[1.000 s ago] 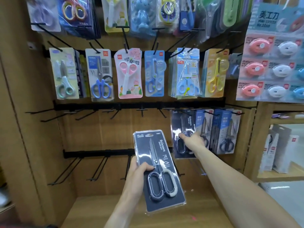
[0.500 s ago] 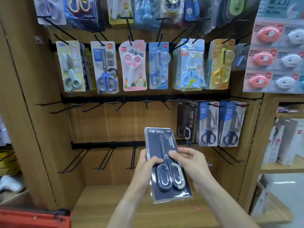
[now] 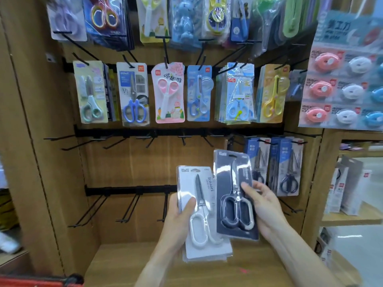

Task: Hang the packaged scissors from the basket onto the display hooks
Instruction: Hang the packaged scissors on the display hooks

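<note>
Here the left hand [image 3: 182, 212] grips a white scissors pack [image 3: 204, 212] by its left edge, thumb curled over the front. Just beside it, the right hand [image 3: 263, 206] pinches a dark scissors pack [image 3: 235, 195] at its right edge, fingertips on the face. Both packs stand nearly upright, blades up and handles down, the dark one overlapping the white one's right side. The white pack reads "Scissors" and "NU SIGN". Behind them, bare black hooks [image 3: 132, 206] jut from the wooden display; further packs hang on the upper rows. A red basket [image 3: 41, 281] edge shows at lower left.
</note>
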Motion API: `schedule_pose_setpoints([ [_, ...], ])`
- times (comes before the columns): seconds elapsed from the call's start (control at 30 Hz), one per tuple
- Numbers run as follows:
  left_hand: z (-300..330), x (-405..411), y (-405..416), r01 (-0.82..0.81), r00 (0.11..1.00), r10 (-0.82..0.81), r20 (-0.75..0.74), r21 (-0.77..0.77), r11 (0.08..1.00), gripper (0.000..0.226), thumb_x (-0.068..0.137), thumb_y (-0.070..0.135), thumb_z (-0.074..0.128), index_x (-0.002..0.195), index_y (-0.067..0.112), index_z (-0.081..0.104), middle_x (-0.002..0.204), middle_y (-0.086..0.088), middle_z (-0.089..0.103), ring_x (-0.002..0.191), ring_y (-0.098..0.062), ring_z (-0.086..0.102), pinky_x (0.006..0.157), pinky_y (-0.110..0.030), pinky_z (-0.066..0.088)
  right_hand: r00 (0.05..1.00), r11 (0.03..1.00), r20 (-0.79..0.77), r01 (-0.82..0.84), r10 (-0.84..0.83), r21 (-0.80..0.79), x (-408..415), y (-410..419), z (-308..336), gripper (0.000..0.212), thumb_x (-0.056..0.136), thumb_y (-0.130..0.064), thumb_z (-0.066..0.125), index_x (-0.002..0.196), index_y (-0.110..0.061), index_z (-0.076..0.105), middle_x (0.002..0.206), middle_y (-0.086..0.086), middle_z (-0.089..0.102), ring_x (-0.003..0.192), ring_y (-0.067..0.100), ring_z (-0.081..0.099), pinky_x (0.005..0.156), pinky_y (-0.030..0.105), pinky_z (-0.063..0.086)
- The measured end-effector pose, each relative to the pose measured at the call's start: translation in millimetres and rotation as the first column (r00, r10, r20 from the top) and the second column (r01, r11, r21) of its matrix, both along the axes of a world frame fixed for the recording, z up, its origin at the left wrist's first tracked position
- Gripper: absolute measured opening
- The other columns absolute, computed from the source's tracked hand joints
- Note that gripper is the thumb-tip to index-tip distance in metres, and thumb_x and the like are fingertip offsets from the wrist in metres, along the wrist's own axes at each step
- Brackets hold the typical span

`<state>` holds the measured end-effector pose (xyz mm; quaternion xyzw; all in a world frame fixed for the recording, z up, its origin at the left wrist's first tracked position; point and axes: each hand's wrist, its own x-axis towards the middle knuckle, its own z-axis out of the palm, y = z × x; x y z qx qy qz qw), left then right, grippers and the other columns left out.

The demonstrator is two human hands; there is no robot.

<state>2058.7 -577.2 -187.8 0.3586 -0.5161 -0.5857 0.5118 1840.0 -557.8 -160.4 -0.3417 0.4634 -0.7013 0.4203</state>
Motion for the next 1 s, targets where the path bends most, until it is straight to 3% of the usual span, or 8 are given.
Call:
schedule_pose_setpoints([
  [0.1,-1,0,-2,-0.013,1.000,0.013,-0.028,0.004,1.000,0.023,0.104,0.038,0.063,0.124,0.032,0.055,0.116,-0.004,0.077,0.104,-0.031,0.077,0.097,-0.062,0.058,0.995,0.994,0.019,0.098,-0.097,-0.053,-17,-6,16,0.033,0.097,-0.015,0.072,0.126,-0.012,0.057,0.107,0.013,0.077,0.080,0.021,0.078,0.061,0.034,0.062],
  [0.3,1,2,-2,-0.014,0.999,0.015,-0.049,0.018,1.000,0.022,0.104,0.038,0.063,0.125,0.032,0.055,0.113,-0.004,0.079,0.102,-0.031,0.078,0.096,-0.062,0.058,0.981,0.982,-0.061,0.184,-0.186,-0.043,-33,-19,25,0.038,0.098,-0.017,0.072,0.129,-0.014,0.051,0.112,0.010,0.072,0.088,0.023,0.076,0.068,0.040,0.061],
  [0.5,2,-2,1,-0.005,0.999,0.004,-0.049,-0.012,1.000,0.020,0.105,0.037,0.061,0.124,0.032,0.055,0.112,0.000,0.079,0.101,-0.028,0.079,0.095,-0.057,0.061,0.948,0.964,-0.195,0.264,-0.252,0.035,-41,-67,29,0.041,0.094,-0.021,0.077,0.127,-0.018,0.052,0.136,0.010,0.060,0.119,0.028,0.062,0.107,0.050,0.052],
  [0.67,2,0,0,-0.039,0.999,0.041,0.022,-0.082,0.996,0.024,0.103,0.040,0.063,0.124,0.032,0.056,0.111,0.008,0.079,0.102,-0.018,0.078,0.099,-0.050,0.059,0.959,0.954,-0.165,0.255,-0.228,0.159,-57,-120,39,0.067,0.091,-0.024,0.081,0.146,-0.005,0.048,0.146,0.018,0.057,0.133,0.037,0.054,0.114,0.051,0.042],
  [0.73,3,1,1,-0.028,0.999,0.030,0.028,-0.085,0.996,0.022,0.104,0.040,0.063,0.123,0.034,0.056,0.110,0.011,0.078,0.103,-0.016,0.077,0.100,-0.049,0.059,0.970,0.944,-0.118,0.233,-0.211,0.234,-65,-136,29,0.084,0.085,-0.027,0.086,0.151,-0.003,0.040,0.143,0.021,0.058,0.128,0.041,0.058,0.109,0.061,0.046],
  [0.8,3,2,1,-0.026,0.999,0.028,0.024,-0.076,0.997,0.021,0.104,0.038,0.063,0.123,0.034,0.056,0.112,0.010,0.078,0.104,-0.017,0.077,0.099,-0.050,0.059,0.957,0.919,-0.132,0.285,-0.258,0.271,-67,-139,22,0.095,0.081,-0.027,0.089,0.154,-0.001,0.035,0.127,0.024,0.063,0.100,0.038,0.065,0.087,0.053,0.056],
  [0.87,2,3,1,-0.032,0.999,0.034,0.019,-0.078,0.996,0.022,0.104,0.036,0.063,0.123,0.031,0.056,0.115,0.007,0.077,0.104,-0.018,0.077,0.098,-0.049,0.060,0.927,0.891,-0.219,0.358,-0.304,0.280,-59,-121,23,0.086,0.080,-0.027,0.089,0.147,0.001,0.045,0.113,0.020,0.063,0.083,0.032,0.062,0.075,0.042,0.051],
  [1.0,1,1,1,-0.027,1.000,0.026,-0.003,-0.058,0.998,0.025,0.104,0.034,0.064,0.125,0.026,0.056,0.113,0.006,0.078,0.103,-0.020,0.078,0.092,-0.045,0.062,0.947,0.957,-0.280,0.214,-0.155,0.194,-7,-48,8,0.033,0.090,-0.033,0.080,0.115,-0.013,0.069,0.115,0.008,0.073,0.109,0.028,0.068,0.103,0.043,0.052],
])
